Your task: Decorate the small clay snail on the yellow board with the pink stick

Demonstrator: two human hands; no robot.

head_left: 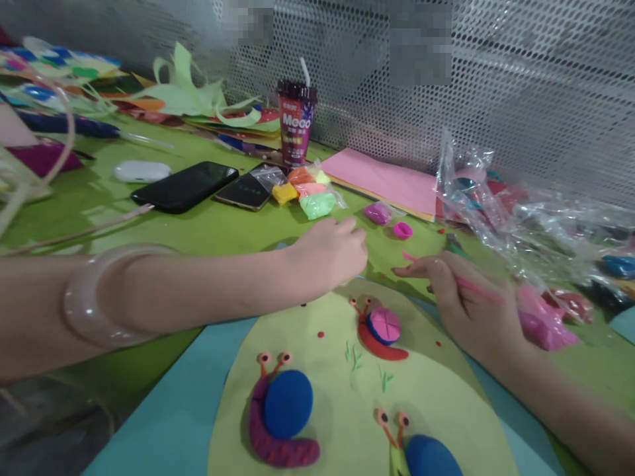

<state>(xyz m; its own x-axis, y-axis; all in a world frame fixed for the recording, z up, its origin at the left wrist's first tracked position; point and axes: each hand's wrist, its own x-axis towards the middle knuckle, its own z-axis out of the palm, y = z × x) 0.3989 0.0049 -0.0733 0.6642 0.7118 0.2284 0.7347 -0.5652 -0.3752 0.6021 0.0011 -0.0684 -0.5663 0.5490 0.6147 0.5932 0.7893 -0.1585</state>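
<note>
My left hand (pixel 330 258), with a pale bangle (pixel 106 297) on its wrist, is curled with fingers bent down above the top edge of the yellow paper (pixel 322 383); what its fingertips hold, if anything, is hidden. At the right, my right hand (pixel 466 291) holds a thin pink tool (pixel 479 289) that lies across the palm, its tip showing near the index finger. Clay snails lie on the paper: a purple one (pixel 282 451) with a blue shell, a red one (pixel 381 348) with a pink-topped shell, and one with a blue shell (pixel 431 456) at the bottom edge.
Behind the hands are a Meco cup (pixel 295 125) with a straw, two phones, a white case (pixel 142 172), bagged clay (pixel 317 205) and pink paper (pixel 380 177). Clear plastic wrapping (pixel 526 231) covers the right side. A perforated metal panel (pixel 357 73) stands behind the green table (pixel 178 235).
</note>
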